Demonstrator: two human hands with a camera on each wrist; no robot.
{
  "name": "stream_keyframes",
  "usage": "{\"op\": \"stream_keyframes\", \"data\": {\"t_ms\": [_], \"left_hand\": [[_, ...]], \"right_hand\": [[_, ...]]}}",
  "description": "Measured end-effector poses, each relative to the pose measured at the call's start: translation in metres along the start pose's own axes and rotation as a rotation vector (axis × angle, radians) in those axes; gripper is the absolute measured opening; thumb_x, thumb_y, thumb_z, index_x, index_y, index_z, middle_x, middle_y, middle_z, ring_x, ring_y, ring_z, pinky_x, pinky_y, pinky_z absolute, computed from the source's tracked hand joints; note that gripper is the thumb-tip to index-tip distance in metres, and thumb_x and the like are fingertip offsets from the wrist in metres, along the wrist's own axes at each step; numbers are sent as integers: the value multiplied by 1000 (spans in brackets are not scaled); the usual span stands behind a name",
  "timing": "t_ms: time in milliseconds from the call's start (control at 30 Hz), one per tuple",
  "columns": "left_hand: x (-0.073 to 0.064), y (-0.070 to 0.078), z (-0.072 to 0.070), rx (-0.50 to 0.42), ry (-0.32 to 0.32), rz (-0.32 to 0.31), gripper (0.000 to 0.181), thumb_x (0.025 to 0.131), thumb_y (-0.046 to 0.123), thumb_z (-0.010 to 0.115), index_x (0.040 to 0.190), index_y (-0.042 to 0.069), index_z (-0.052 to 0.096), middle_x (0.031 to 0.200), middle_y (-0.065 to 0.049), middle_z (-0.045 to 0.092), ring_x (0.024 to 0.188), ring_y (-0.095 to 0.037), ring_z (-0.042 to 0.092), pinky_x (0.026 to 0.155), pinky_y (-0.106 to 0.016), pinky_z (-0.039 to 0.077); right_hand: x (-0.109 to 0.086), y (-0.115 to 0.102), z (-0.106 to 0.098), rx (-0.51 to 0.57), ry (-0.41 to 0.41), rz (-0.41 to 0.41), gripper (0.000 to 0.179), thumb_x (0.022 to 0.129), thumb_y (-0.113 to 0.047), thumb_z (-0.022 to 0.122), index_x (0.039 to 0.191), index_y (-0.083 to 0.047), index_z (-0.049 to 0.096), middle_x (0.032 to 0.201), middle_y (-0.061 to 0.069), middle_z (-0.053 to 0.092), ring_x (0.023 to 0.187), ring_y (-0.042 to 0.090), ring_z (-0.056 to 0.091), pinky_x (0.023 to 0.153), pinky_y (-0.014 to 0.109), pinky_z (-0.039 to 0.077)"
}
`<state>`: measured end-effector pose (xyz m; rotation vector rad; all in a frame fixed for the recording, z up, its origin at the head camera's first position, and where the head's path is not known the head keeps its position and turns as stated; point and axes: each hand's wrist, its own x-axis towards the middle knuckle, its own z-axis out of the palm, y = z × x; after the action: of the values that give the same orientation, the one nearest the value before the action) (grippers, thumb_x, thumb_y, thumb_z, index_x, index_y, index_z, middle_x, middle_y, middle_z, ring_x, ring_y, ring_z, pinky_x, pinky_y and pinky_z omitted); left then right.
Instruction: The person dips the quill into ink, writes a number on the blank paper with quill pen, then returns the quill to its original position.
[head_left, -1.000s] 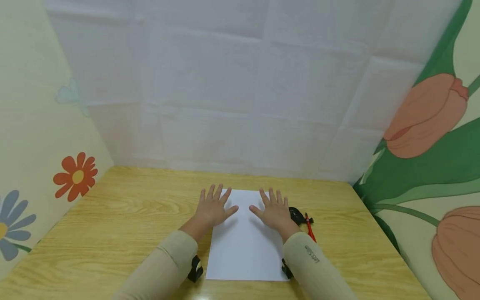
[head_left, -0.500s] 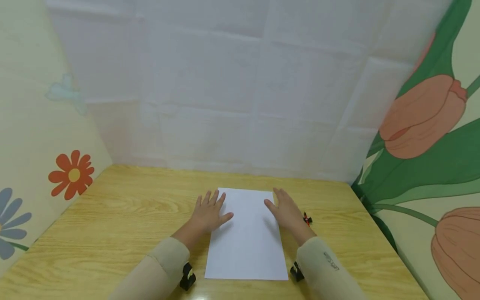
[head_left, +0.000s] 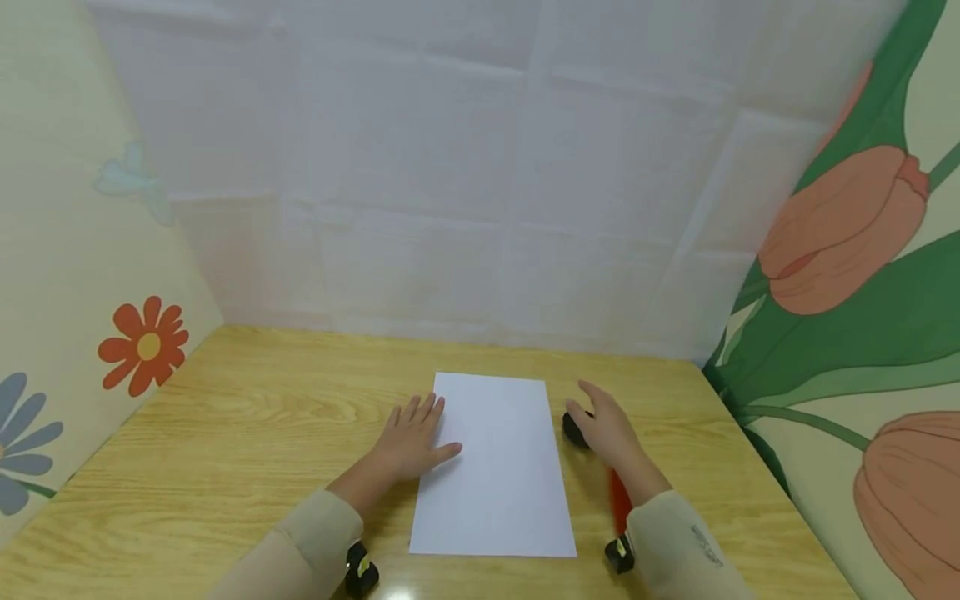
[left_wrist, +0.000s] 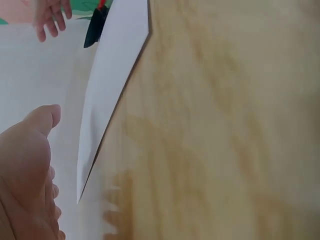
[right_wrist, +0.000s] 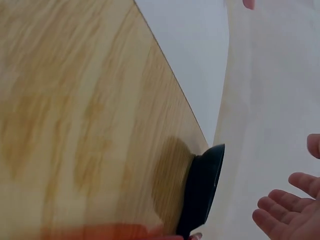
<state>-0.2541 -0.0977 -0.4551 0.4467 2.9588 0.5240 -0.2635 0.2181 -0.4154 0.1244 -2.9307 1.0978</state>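
A blank white sheet of paper (head_left: 498, 475) lies upright on the wooden table. My left hand (head_left: 408, 442) hovers over its left edge with fingers spread and thumb pointing across the sheet. Right of the paper, my right hand (head_left: 611, 433) is held above a black, dish-like object (head_left: 573, 432), partly covering it in the head view. The right wrist view shows that object's flared rim (right_wrist: 216, 170), with the fingers apart from it. A slim red object (head_left: 619, 502) lies by my right wrist, mostly hidden. Both hands hold nothing.
A white cloth (head_left: 450, 183) hangs behind the wooden table (head_left: 262, 417). Painted walls with flowers flank the table left and right. Black wrist cameras (head_left: 362, 571) sit under both sleeves.
Both hands have moved outward from over the paper, the right one past its right edge to the black object. The left hand has drawn slightly left and back.
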Motion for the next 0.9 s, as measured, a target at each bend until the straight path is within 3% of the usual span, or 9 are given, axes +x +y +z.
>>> {"op": "stream_keyframes", "data": {"t_ms": [367, 600, 900], "left_hand": [[-6, -5, 13, -16, -1, 98, 94, 91, 62, 55, 155, 1, 23, 163, -18, 18, 152, -39, 11, 121, -59, 11], [-11, -5, 18, -31, -1, 121, 94, 90, 61, 56, 154, 0, 23, 163, -18, 19, 152, -38, 11, 121, -60, 9], [-14, -7, 18, 38, 11, 126, 99, 88, 68, 54, 155, 2, 24, 163, -16, 20, 152, -36, 12, 121, -61, 8]], "right_hand": [[-20, 21, -13, 59, 22, 51, 56, 104, -31, 47, 150, -1, 35, 151, 27, 38, 136, 46, 41, 109, 58, 37], [-31, 32, -19, 101, 27, 91, 53, 103, -29, 48, 148, -1, 38, 148, 29, 42, 135, 45, 43, 108, 57, 39], [-36, 53, -24, 122, 55, 142, 48, 103, -25, 50, 141, 3, 46, 139, 29, 51, 126, 44, 51, 104, 55, 43]]}}
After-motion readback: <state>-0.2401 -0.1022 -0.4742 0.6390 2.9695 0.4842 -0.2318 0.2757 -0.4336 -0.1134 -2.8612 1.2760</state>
